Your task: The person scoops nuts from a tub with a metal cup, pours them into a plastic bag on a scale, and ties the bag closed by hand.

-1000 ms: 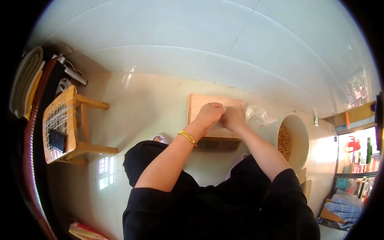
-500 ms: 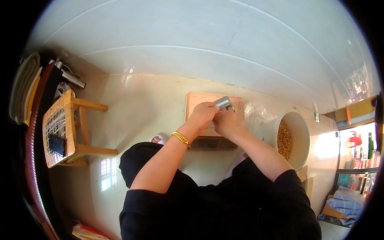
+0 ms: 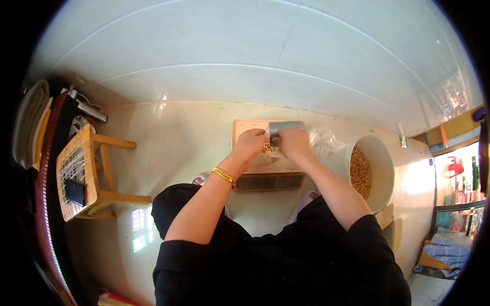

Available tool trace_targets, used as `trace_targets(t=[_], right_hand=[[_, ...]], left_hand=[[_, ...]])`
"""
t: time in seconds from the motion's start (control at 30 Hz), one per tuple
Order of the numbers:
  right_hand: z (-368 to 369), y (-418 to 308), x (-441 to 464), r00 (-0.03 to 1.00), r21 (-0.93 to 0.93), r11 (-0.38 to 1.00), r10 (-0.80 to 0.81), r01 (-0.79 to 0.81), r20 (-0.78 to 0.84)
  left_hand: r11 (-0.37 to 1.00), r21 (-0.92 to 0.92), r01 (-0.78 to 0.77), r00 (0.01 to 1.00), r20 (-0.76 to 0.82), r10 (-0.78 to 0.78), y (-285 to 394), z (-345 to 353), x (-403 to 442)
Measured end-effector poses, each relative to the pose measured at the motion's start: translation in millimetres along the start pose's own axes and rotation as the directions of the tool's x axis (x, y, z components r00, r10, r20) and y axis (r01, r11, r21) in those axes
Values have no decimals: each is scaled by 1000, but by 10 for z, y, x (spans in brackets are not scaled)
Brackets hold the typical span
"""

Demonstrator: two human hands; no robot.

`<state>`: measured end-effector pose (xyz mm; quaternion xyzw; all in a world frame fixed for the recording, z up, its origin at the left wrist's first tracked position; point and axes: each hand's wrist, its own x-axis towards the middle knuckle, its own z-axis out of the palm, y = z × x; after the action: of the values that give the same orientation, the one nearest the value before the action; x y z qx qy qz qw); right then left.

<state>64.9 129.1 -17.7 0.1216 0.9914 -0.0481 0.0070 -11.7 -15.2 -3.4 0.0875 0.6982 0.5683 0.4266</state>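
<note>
My right hand [image 3: 293, 145] is wrapped round a metal cup [image 3: 285, 125] that lies tipped on its side, its open end towards my left hand. My left hand [image 3: 251, 145] is closed in a pinch at the mouth of a clear plastic bag [image 3: 270, 158], close beside the cup. Light-brown kernels [image 3: 267, 148] show between the two hands, below the cup. Both hands are over a low wooden-topped stand [image 3: 241, 127]. The bag's lower part is hard to make out.
A white bucket [image 3: 383, 176] partly filled with brown kernels [image 3: 360, 173] stands at the right. Crumpled clear plastic [image 3: 322, 142] lies between it and the stand. On the left are a wooden stool [image 3: 97, 173] with a dark phone-like object [image 3: 74, 193]. Tiled wall rises behind.
The cup has turned from slanting to nearly level, its open end now leftwards. My hands have moved slightly apart, and kernels now show between them. The view has shifted a little.
</note>
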Motion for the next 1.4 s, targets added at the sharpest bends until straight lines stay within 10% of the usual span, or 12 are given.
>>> trace_targets(t=[0.2, 0.3, 0.43, 0.5, 0.77, 0.97, 1.4], right_hand=[[-209, 563, 6, 890, 640, 660, 449, -394, 85], [-480, 593, -152, 823, 911, 152, 503, -384, 264], [-568, 639, -294, 853, 931, 267, 516, -249, 79], [-602, 674, -344, 839, 920, 305, 543, -246, 45], [-695, 720, -463, 837, 966, 205, 547, -158, 21], [-760, 699, -529, 799, 968, 180, 600, -176, 34], [-831, 810, -645, 804, 980, 82, 586, -183, 101]], left_hand=[[985, 154, -84, 996, -22, 88, -155, -19, 132], [972, 224, -65, 998, 12, 64, -115, -87, 57], [675, 712, -196, 917, -112, 384, -172, -63, -60], [352, 863, -363, 709, 10, 705, -122, 28, -224], [338, 741, -581, 813, 505, 289, -740, 906, -87], [365, 801, -474, 867, 353, 351, -1345, 1257, 644], [198, 769, -608, 777, 524, 350, -1516, 1649, 952]])
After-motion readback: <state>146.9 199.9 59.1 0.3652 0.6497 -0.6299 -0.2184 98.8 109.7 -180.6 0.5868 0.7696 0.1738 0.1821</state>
